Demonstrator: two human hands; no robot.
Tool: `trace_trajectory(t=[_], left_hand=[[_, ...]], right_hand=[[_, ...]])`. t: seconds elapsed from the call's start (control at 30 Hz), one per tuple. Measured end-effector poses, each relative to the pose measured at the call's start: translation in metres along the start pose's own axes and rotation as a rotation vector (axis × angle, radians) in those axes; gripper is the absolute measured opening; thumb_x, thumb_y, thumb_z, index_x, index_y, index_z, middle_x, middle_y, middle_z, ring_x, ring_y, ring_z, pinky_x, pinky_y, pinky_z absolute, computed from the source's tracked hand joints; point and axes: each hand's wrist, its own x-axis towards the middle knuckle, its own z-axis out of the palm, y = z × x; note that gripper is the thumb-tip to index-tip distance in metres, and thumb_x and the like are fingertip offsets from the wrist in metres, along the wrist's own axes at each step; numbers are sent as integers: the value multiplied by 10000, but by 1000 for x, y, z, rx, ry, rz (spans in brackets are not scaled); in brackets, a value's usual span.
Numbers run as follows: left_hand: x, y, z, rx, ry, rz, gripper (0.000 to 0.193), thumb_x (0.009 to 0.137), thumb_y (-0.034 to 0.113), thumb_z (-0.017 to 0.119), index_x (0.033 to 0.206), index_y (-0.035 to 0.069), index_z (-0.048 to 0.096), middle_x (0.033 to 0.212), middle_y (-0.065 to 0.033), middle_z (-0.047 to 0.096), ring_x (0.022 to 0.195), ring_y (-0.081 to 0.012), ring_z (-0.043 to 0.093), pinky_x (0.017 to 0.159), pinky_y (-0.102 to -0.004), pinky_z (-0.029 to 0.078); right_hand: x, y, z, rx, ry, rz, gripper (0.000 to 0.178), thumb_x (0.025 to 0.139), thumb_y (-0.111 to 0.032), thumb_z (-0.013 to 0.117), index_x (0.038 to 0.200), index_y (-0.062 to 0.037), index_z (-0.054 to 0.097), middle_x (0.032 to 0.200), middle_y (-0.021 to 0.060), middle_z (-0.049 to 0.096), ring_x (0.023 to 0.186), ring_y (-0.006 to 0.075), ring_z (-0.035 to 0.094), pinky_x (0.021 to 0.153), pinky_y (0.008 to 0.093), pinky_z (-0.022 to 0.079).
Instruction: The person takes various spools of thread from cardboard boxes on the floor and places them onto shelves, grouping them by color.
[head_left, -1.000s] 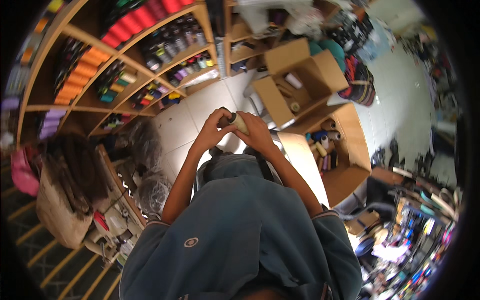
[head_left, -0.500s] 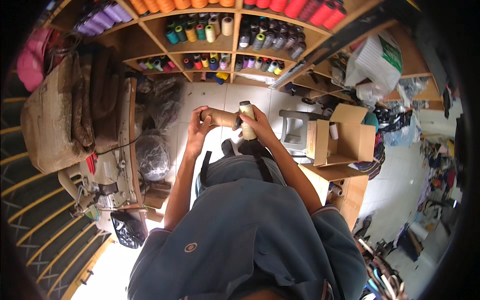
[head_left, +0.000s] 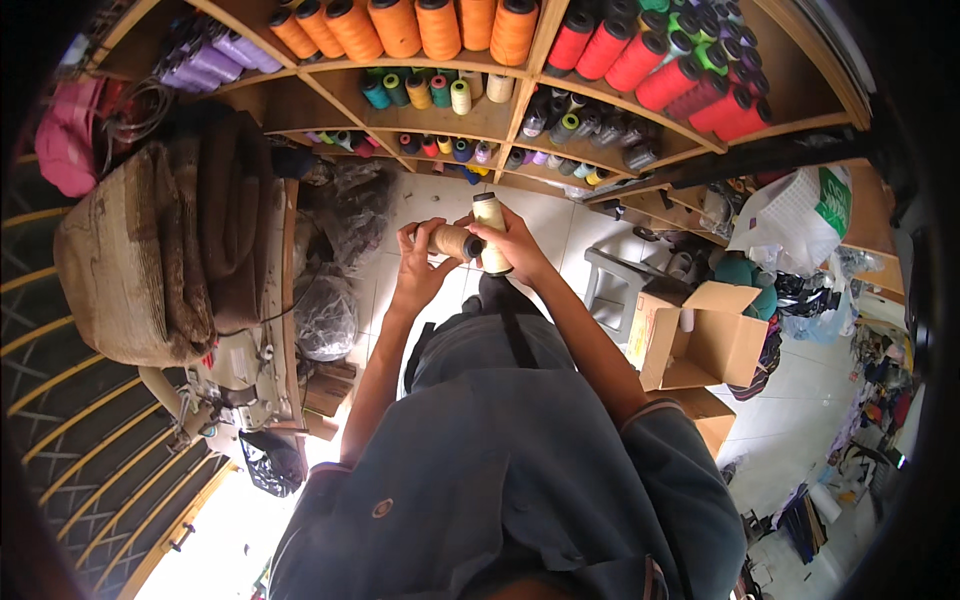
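Note:
My left hand (head_left: 418,272) is closed around a tan thread cone (head_left: 450,241), which lies nearly sideways with its dark end pointing right. In my right hand (head_left: 520,245) is a cream thread cone (head_left: 489,214), held almost upright with a dark cap on top. Both cones are close together in front of my body, the tan one's dark end beside the cream one. Part of the cream cone is hidden by my right fingers.
Ahead stands a wooden shelf (head_left: 425,121) with rows of coloured thread cones. To the left are folded brown cloth (head_left: 125,255) and a sewing machine (head_left: 238,370). A grey stool (head_left: 606,300), an open cardboard box (head_left: 742,345) and a white plastic bag (head_left: 788,232) are at right.
The view has shifted, showing more of the upper shelf. The tan cone has turned in my left hand, so its dark end now shows at the right. Both hands keep their cones.

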Motion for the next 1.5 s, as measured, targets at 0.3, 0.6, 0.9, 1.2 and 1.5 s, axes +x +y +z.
trace_trajectory(t=[0.3,0.6,0.9,1.2,1.5], left_hand=[[81,-66,41,250,202,-18,556,756,332,710,1190,50,506,1114,-196,436,971,-375,457,842,-466,381],[179,-116,56,29,189,113,493,743,229,720,1110,-36,525,1077,-195,552,845,-286,600,668,-360,511],[226,-124,53,-80,-13,-9,459,710,233,732,1062,10,541,982,-172,558,866,-340,578,752,-427,474],[275,-102,64,42,-29,339,497,659,133,734,1108,23,553,1085,-220,538,984,-392,533,870,-454,417],[285,-94,59,308,57,615,551,633,172,750,1146,72,576,1079,-142,593,1050,-346,504,934,-463,338]], right_hand=[[119,-9,-24,-712,322,-591,431,783,-259,692,1093,-23,508,951,148,558,888,309,541,768,399,417],[226,6,-48,-1086,845,-738,326,689,-93,704,932,44,536,884,235,577,863,413,562,761,449,433],[283,29,-76,-1172,1050,-634,179,732,-83,619,863,23,559,817,238,595,801,430,574,692,490,455],[264,27,-71,-1308,977,-283,154,647,-101,621,782,-32,594,864,203,592,842,364,574,699,454,460],[217,23,-10,-930,1175,-670,284,743,73,487,1027,61,486,949,266,495,865,456,501,728,497,412]])
